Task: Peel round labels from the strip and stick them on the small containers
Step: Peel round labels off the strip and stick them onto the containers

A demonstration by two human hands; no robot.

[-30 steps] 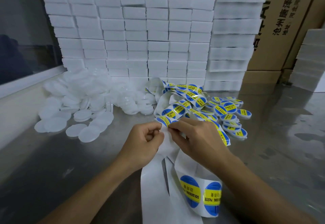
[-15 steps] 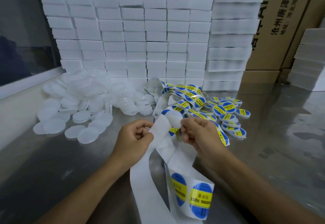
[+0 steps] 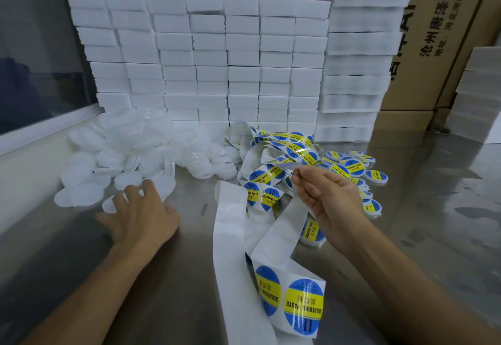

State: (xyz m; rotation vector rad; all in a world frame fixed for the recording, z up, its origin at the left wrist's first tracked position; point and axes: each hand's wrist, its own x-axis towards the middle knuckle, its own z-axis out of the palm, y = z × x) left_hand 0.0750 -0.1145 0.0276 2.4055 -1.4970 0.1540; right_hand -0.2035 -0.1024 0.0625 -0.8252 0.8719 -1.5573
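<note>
Containers [image 3: 119, 160] left, label strip [image 3: 238, 236] centre, foam blocks [image 3: 211, 60] behind, on table [image 3: 420, 209].

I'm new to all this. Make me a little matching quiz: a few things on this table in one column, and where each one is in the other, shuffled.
Things:
1. peeled label
2. plain white containers
3. labelled containers
4. foam blocks

Places:
A. stacked at the back
B. heaped on the left, under the left hand
C. pinched in the right hand
D. scattered on the right, past the strip

Pairs: 1-C, 2-B, 3-D, 4-A
</note>
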